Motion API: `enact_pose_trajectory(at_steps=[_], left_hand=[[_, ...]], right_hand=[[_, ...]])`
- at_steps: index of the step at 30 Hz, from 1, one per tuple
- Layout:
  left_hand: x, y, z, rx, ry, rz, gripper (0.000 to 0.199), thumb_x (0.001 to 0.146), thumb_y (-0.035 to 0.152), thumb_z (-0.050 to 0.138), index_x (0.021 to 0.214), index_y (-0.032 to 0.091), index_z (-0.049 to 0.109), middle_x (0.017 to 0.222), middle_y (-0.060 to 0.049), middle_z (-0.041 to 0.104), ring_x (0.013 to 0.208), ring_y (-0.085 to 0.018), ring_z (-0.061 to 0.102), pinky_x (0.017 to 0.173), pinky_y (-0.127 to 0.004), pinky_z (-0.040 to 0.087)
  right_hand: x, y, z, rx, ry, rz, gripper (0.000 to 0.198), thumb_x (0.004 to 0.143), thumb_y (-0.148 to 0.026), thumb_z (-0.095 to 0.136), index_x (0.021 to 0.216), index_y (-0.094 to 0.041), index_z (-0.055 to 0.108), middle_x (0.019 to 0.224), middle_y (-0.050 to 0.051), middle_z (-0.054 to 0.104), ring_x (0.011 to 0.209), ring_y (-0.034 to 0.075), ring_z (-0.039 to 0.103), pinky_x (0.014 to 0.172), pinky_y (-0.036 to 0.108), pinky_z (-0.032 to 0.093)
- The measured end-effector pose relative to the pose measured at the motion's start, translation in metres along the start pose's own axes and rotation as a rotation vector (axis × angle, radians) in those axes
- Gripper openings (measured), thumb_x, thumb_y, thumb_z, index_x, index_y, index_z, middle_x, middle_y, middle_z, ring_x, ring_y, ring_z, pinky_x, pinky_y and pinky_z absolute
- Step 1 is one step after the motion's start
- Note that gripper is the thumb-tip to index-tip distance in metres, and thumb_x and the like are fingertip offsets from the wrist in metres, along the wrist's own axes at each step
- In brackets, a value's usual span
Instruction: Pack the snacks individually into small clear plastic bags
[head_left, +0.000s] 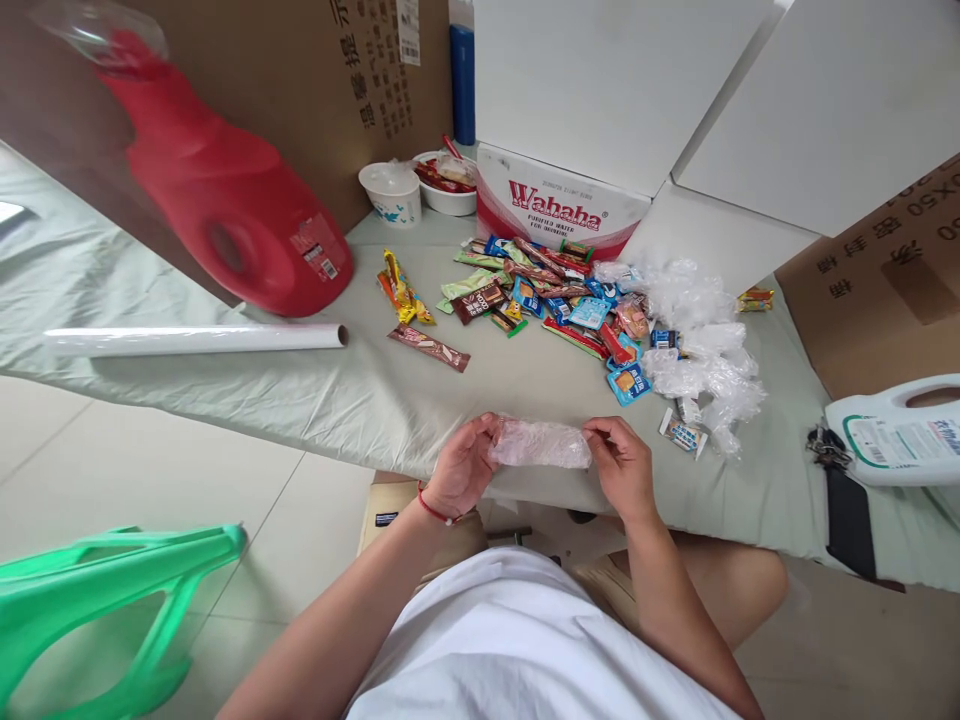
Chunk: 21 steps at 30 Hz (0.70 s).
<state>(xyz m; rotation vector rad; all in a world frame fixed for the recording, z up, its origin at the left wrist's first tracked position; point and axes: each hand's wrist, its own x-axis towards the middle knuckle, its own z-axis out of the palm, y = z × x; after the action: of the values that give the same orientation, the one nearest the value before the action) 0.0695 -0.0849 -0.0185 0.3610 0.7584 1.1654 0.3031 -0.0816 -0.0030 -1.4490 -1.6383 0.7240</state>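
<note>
Between my two hands, a strip of clear plastic wrap (541, 444) is stretched over the table's near edge. My left hand (463, 465) is closed on its left end, and my right hand (621, 466) pinches the right end. Whether anything lies folded inside the wrap I cannot tell. Beyond my hands a heap of wrapped snacks (525, 283) is spread on the cloth. Crumpled clear plastic wrap (697, 340) lies in a pile on its right side. Nearer to my left hand is a brown snack bar (429, 348), with yellow snack packets (405, 288) behind it.
A white roll (196, 339) lies at the left below a red jug (232, 200). A paper tub (391, 193) and white bowl (447, 197) stand behind, beside a Wahaha carton (559, 200). At right are a white jug (896, 435) and black phone (850, 522); a green stool (127, 610) is lower left.
</note>
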Motion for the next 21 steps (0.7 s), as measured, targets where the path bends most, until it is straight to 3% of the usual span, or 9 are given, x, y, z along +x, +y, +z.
enact_pose_trajectory(at_steps=[2, 4, 8, 10, 13, 15, 17, 18, 21], left_hand=[[0.003, 0.0, -0.002, 0.034, 0.084, -0.05, 0.034, 0.078, 0.047, 0.079, 0.072, 0.02, 0.06, 0.075, 0.0, 0.062, 0.07, -0.014, 0.059, 0.065, -0.026, 0.049], [0.004, 0.003, 0.0, 0.063, 0.099, -0.095, 0.036, 0.078, 0.051, 0.08, 0.077, 0.02, 0.063, 0.08, -0.001, 0.065, 0.067, -0.014, 0.059, 0.06, -0.025, 0.048], [-0.001, 0.014, 0.005, 0.247, -0.063, -0.21, 0.047, 0.078, 0.06, 0.079, 0.099, 0.019, 0.07, 0.101, -0.009, 0.074, 0.075, -0.018, 0.067, 0.058, -0.025, 0.049], [-0.006, 0.013, 0.008, 0.445, -0.187, -0.205, 0.045, 0.077, 0.053, 0.083, 0.104, 0.019, 0.073, 0.1, -0.009, 0.075, 0.081, -0.019, 0.068, 0.062, -0.025, 0.051], [-0.012, 0.001, 0.014, 0.736, -0.309, -0.141, 0.028, 0.073, 0.041, 0.085, 0.085, 0.019, 0.073, 0.08, -0.004, 0.071, 0.071, -0.017, 0.061, 0.059, -0.025, 0.046], [-0.015, -0.008, 0.017, 0.83, -0.308, -0.131, 0.028, 0.074, 0.044, 0.081, 0.074, 0.019, 0.069, 0.068, 0.0, 0.064, 0.062, -0.014, 0.053, 0.055, -0.026, 0.041], [-0.018, -0.008, 0.014, 0.825, -0.228, -0.156, 0.035, 0.075, 0.052, 0.079, 0.079, 0.019, 0.067, 0.065, 0.002, 0.06, 0.057, -0.012, 0.049, 0.052, -0.025, 0.038], [-0.019, -0.004, 0.009, 0.803, -0.159, -0.162, 0.04, 0.075, 0.057, 0.079, 0.085, 0.019, 0.067, 0.066, 0.002, 0.06, 0.057, -0.012, 0.049, 0.052, -0.025, 0.038], [-0.018, 0.022, -0.029, 0.824, 0.159, -0.008, 0.051, 0.072, 0.066, 0.08, 0.094, 0.022, 0.062, 0.072, 0.005, 0.063, 0.061, -0.013, 0.053, 0.054, -0.024, 0.043]], right_hand=[[0.0, -0.003, -0.004, 0.006, -0.028, -0.037, 0.012, 0.099, -0.034, 0.06, 0.097, -0.03, 0.072, 0.091, 0.002, 0.068, 0.076, 0.02, 0.061, 0.068, 0.034, 0.049], [0.001, -0.007, -0.007, 0.013, -0.074, -0.091, 0.013, 0.1, -0.032, 0.059, 0.098, -0.031, 0.072, 0.095, 0.003, 0.069, 0.082, 0.021, 0.064, 0.073, 0.035, 0.052], [-0.001, -0.012, -0.007, 0.007, -0.14, -0.184, 0.018, 0.101, -0.027, 0.057, 0.105, -0.033, 0.074, 0.102, 0.005, 0.072, 0.095, 0.023, 0.068, 0.084, 0.038, 0.056], [-0.008, -0.015, -0.002, 0.009, -0.161, -0.215, 0.021, 0.1, -0.024, 0.057, 0.106, -0.034, 0.074, 0.104, 0.004, 0.072, 0.096, 0.022, 0.069, 0.086, 0.038, 0.057], [-0.021, -0.017, 0.007, 0.022, -0.219, -0.233, 0.026, 0.101, -0.024, 0.055, 0.109, -0.039, 0.074, 0.107, 0.001, 0.074, 0.098, 0.02, 0.071, 0.088, 0.037, 0.058], [-0.025, -0.011, 0.002, -0.054, -0.229, -0.185, 0.025, 0.1, -0.031, 0.058, 0.112, -0.046, 0.073, 0.114, -0.004, 0.074, 0.104, 0.021, 0.071, 0.091, 0.036, 0.059], [-0.026, 0.003, -0.028, -0.255, -0.079, -0.01, 0.02, 0.096, -0.043, 0.062, 0.113, -0.05, 0.072, 0.122, -0.008, 0.073, 0.111, 0.022, 0.07, 0.094, 0.038, 0.058], [-0.026, 0.012, -0.053, -0.399, 0.08, 0.128, 0.022, 0.093, -0.05, 0.064, 0.114, -0.05, 0.071, 0.125, -0.008, 0.072, 0.114, 0.024, 0.068, 0.096, 0.039, 0.057], [-0.025, 0.048, -0.159, -0.617, 0.457, 0.416, 0.048, 0.104, -0.045, 0.034, 0.141, -0.027, 0.059, 0.141, 0.017, 0.061, 0.128, 0.037, 0.057, 0.103, 0.057, 0.048]])
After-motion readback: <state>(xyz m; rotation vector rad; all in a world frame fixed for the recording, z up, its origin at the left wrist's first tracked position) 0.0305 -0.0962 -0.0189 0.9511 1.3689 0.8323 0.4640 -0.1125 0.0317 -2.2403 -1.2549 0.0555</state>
